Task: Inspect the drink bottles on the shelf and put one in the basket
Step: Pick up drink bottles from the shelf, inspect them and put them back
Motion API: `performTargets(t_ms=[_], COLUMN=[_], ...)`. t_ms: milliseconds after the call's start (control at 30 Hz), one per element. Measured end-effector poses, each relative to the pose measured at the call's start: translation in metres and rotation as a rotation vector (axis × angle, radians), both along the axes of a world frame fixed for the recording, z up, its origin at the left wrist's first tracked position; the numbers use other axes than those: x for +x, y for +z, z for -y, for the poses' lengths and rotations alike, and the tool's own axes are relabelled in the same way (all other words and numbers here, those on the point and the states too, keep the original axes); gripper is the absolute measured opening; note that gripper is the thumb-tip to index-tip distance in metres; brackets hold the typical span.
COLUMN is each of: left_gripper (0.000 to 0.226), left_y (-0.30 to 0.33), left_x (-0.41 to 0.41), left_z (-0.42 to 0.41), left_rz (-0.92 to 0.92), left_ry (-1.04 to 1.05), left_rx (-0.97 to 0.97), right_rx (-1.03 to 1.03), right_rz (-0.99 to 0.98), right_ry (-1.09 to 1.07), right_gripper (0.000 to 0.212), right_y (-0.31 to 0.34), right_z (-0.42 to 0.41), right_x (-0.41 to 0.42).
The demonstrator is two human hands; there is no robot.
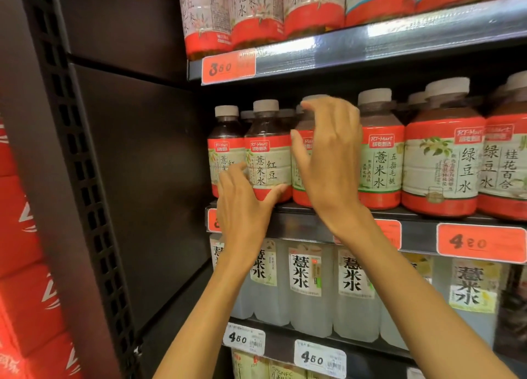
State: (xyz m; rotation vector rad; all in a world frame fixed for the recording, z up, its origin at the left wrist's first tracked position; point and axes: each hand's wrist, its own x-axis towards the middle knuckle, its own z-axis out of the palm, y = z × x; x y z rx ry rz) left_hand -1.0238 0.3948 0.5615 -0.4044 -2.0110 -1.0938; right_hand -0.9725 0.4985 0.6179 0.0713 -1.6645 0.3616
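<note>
The scene was a shop aisle, with dark metal shelving [399, 227] carrying rows of drinks and orange price tags [482, 243] along the shelf edges. On the middle shelf stood seven front-row bottles with red-banded labels, counting the partly cut one at the far right, and more caps showed behind them. The left hand [242, 205] gripped the second bottle from the left [268, 162] low on its label, fingers curled round its left side and thumb hooked under its right. The right hand [328, 162] hovered in front of the third bottle [302, 128], fingers spread and loosely bent, holding nothing; whether it touched that bottle could not be told. The work looked to be at the inspecting stage, no bottle yet lifted clear. The next move would call for drawing the gripped bottle towards the near edge without knocking its neighbours, which stood touching it. No basket was in view. Five pale bottles [310, 290] lined the shelf below.
</note>
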Motion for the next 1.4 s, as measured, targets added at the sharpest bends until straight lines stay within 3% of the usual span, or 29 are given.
performTargets(t_ms=[167, 267, 400, 467, 600, 700, 767, 933, 1033, 1100, 1167, 1300, 1400], left_gripper=[0.068, 0.059, 0.052, 0.056, 0.084, 0.106, 0.104, 0.072, 0.073, 0.076, 0.076, 0.082, 0.096], left_y=[-0.002, -0.009, -0.02, -0.021, -0.029, -0.032, -0.033, -0.056, -0.077, -0.089, -0.098, -0.106, -0.102], left_x=[0.007, 0.022, 0.04, 0.048, 0.061, 0.075, 0.083, 0.106, 0.119, 0.127, 0.133, 0.141, 0.142], left_z=[-0.004, -0.005, -0.005, -0.004, -0.002, -0.001, 0.001, 0.009, 0.014, 0.014, 0.014, 0.02, 0.023], left_rz=[-0.042, -0.104, -0.119, -0.028, 0.074, 0.195, 0.268, 0.397, 0.533, 0.645, 0.748, 0.865, 0.828], left_ry=[0.043, -0.023, -0.17, -0.328, -0.496, -0.687, -0.805, -0.871, -0.941, -1.002, -1.072, -1.23, -1.173], left_rx=[-0.049, 0.024, 0.107, 0.163, 0.09, 0.171, 0.251, 0.278, 0.283, 0.273, 0.294, 0.384, 0.351], right_rx=[0.029, 0.096, 0.068, 0.044, -0.083, -0.123, -0.165, -0.353, -0.691, -0.886, -0.907, -0.891, -0.916], right_rz=[0.299, 0.358, 0.246, 0.163, 0.094, 0.095, 0.138, 0.375, 0.482, 0.59, 0.724, 0.783, 0.738], right_ry=[-0.443, -0.475, -0.405, -0.3, 0.233, 0.424, 0.527, 0.804, 1.198, 1.372, 1.51, 1.553, 1.472], right_gripper=[0.065, 0.078, 0.085, 0.087, 0.087, 0.088, 0.086, 0.075, 0.048, 0.051, 0.051, 0.037, 0.033], right_y=[0.006, 0.002, -0.001, -0.006, -0.016, -0.023, -0.026, -0.04, -0.048, -0.051, -0.054, -0.063, -0.065], right_z=[-0.013, -0.017, -0.018, -0.016, -0.008, -0.005, -0.006, -0.015, -0.03, -0.037, -0.037, -0.034, -0.033], right_x=[-0.006, -0.011, -0.007, -0.002, 0.019, 0.039, 0.054, 0.077, 0.076, 0.071, 0.069, 0.067, 0.066])
